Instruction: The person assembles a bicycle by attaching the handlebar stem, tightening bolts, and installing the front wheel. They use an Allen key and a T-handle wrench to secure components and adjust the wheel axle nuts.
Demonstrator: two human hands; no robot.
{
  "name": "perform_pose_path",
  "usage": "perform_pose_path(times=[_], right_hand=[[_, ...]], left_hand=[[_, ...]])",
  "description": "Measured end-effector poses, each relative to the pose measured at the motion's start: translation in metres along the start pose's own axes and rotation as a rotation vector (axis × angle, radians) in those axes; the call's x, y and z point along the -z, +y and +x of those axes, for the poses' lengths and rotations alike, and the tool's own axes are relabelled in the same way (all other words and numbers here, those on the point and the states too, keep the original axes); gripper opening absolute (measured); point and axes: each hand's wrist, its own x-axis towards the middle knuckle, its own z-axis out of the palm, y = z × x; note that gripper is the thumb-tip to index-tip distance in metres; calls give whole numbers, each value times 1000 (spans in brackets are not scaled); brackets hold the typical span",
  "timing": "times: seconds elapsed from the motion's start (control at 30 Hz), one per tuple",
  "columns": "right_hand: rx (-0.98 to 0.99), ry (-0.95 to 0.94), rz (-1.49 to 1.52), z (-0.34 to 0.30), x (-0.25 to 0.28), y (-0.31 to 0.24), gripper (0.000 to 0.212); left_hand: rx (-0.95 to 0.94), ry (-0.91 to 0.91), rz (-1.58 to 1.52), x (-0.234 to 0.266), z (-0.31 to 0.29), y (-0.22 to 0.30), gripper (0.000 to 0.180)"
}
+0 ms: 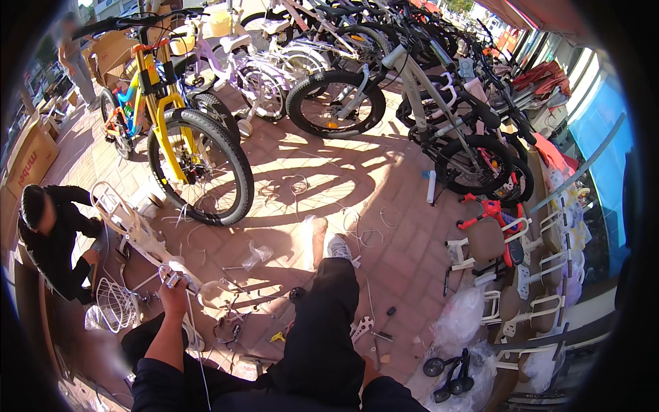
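My left hand (173,301) is raised at lower left, its fingers closed round a small silver metal bicycle part (174,277). A white cable (200,353) hangs down beside that hand. Just behind it lies a cream bicycle frame (139,232), which overlaps the part in this view. Only a sliver of my right hand (369,372) shows beside my right thigh; its fingers are hidden. Close to it on the paving lie a flat silver multi-hole wrench (362,329) and a dark-handled tool (383,336). A yellow piece (277,337) sits left of my knee.
A co-worker in black (65,233) crouches at left by a white wire basket (118,304). A yellow-forked bicycle (199,165) stands ahead, with rows of bicycles behind. Clear plastic bags (458,321), black small wheels (449,374) and child seats (485,242) lie at right.
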Motion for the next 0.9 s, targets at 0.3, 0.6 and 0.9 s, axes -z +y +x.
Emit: perform_pose_path(times=[0.3, 0.6, 0.9], right_hand=[[-61, 43, 32, 1, -27, -4, 31], [-104, 43, 120, 11, -61, 0, 29], [-251, 203, 326, 21, -87, -12, 25]], left_hand=[[46, 1, -86, 7, 2, -10, 15], [120, -36, -129, 18, 8, -31, 19], [84, -46, -123, 19, 8, -26, 17]])
